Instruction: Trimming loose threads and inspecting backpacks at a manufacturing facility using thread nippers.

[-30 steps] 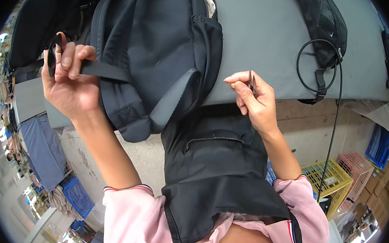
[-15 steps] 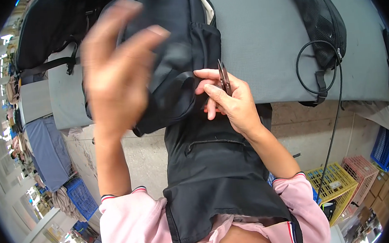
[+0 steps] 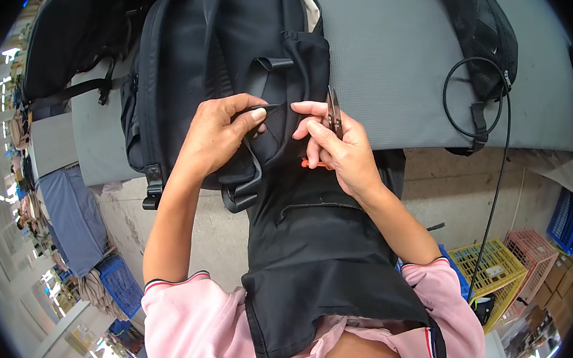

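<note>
In the head view, the dark backpack point(image 3: 251, 30) lies on the grey surface point(image 3: 392, 70), partly overhanging the edge nearest the person, with its lower end by the black apron point(image 3: 321, 237). The left hand point(image 3: 216, 134) is over the lower part of the pack, thumb and forefinger pinched together on a thin dark strip point(image 3: 271, 107); whether this is webbing or a fold of cloth cannot be told. The right hand point(image 3: 343, 151) grips small dark snips point(image 3: 334, 114) between thumb and fingers, the blades pointing away from the body and slightly parted. Its forefinger reaches toward the pack's side; contact is unclear. Something orange point(image 3: 313, 164) shows beneath that hand.

The pack looks soft and fairly light for its bulk, likely to sag and fold rather than stand. Its cloth seems smooth and may slide a little, so the shoulder strap point(image 3: 217, 50) or a firm seam should give a surer hold than the loose panel. The webbing loop point(image 3: 273, 63) looks bendable but stiffer than the cloth, and thin edges call for a fingertip pinch. The snips appear rigid and light, best held low, clear of the blades.
</note>
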`<state>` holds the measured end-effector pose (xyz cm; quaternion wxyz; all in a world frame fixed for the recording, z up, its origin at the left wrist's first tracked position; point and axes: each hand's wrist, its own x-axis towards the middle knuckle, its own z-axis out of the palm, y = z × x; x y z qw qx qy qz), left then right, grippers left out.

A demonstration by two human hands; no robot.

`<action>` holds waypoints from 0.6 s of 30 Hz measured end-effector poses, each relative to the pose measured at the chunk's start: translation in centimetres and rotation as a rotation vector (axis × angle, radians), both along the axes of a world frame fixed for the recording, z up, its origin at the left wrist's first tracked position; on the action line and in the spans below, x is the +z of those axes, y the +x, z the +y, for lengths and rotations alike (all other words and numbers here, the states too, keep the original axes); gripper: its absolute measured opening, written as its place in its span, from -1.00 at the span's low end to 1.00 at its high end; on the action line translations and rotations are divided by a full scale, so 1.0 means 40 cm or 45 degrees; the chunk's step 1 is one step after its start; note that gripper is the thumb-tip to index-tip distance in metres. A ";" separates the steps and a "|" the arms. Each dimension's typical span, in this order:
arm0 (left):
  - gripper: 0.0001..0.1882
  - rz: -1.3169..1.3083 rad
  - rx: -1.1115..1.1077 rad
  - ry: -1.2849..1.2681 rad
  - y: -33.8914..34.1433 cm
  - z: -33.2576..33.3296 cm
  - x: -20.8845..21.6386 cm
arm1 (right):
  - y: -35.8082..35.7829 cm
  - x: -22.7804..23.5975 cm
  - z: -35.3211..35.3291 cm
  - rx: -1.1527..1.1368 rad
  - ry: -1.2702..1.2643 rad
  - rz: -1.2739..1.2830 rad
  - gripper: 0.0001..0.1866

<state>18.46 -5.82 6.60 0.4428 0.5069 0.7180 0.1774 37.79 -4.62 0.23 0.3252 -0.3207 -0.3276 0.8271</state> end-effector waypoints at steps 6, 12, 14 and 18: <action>-0.77 -0.185 -0.007 0.094 -0.029 -0.010 -0.023 | -0.011 0.014 0.002 -0.033 -0.024 -0.027 -0.67; -0.73 -0.170 -0.158 0.733 -0.063 -0.030 0.112 | -0.002 0.042 0.024 -0.075 0.214 -0.194 -0.77; -0.69 0.166 -0.142 1.004 -0.120 -0.020 0.186 | 0.025 0.085 0.046 -0.227 0.251 -0.232 -0.77; -0.57 0.415 0.320 0.817 -0.347 0.019 0.117 | 0.048 0.100 0.140 -0.397 0.537 -0.450 -0.73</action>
